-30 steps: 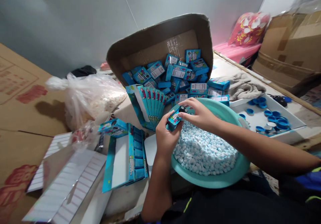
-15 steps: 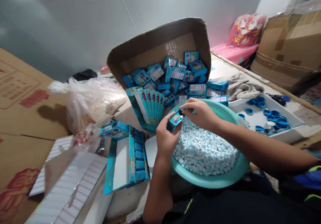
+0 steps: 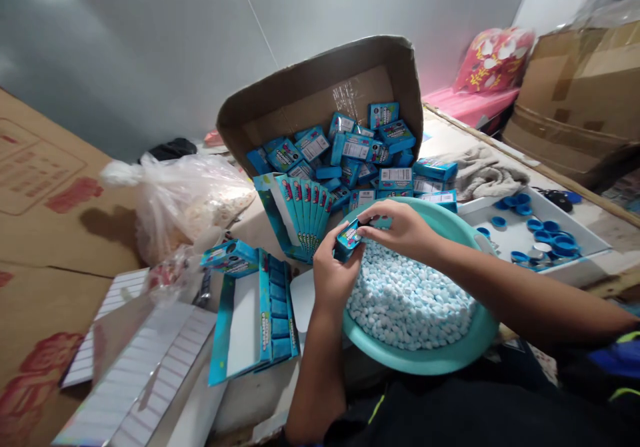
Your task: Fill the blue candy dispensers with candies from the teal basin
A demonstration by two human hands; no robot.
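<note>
**Above the round teal plastic basin (image 3: 425, 360):** a small teal printed cardboard box (image 3: 347, 241) lies tilted between both hands, its long axis running from lower left to upper right.
**Left hand (image 3: 334, 280):** nearly closed, fingers curled around the lower body of the box; it carries most of the box.
**Right hand (image 3: 400, 230):** partly closed, reaching in from the right; fingertips pinch the upper end of the box.
**Basin contents:** a dense mound of pale blue oval pellets (image 3: 410, 300), lying just below the hands.
**Behind the basin:** a tipped brown cardboard carton (image 3: 320, 93) holds loose blue printed boxes (image 3: 345, 160), which spill toward the rim.
**Left of the basin:** an open blue display carton (image 3: 255, 313) holds rows of small boxes; a clear plastic bag (image 3: 185, 207) holds white contents.
**Right of the basin:** a shallow white tray (image 3: 505, 247) holds scattered blue plastic caps (image 3: 543, 237).
</note>
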